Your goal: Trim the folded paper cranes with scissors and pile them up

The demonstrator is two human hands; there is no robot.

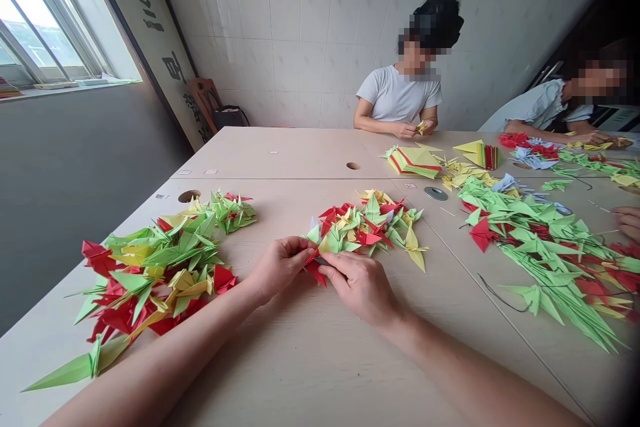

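Note:
A small red origami crane is pinched between my two hands over the table. My left hand is closed, thumb and forefinger gripping its upper left side. From the right, my right hand is closed on it too, with a small dark thing by the fingertips that I cannot make out. Just beyond my fingers lies a pile of green, red and yellow folded cranes. A larger heap of cranes spreads beside my left forearm, with a single green crane at its near end.
Across the pale table, a person in white folds yellow paper; another person works at far right. Stacked paper and strings of green and red cranes lie right. Round holes pierce the tabletop.

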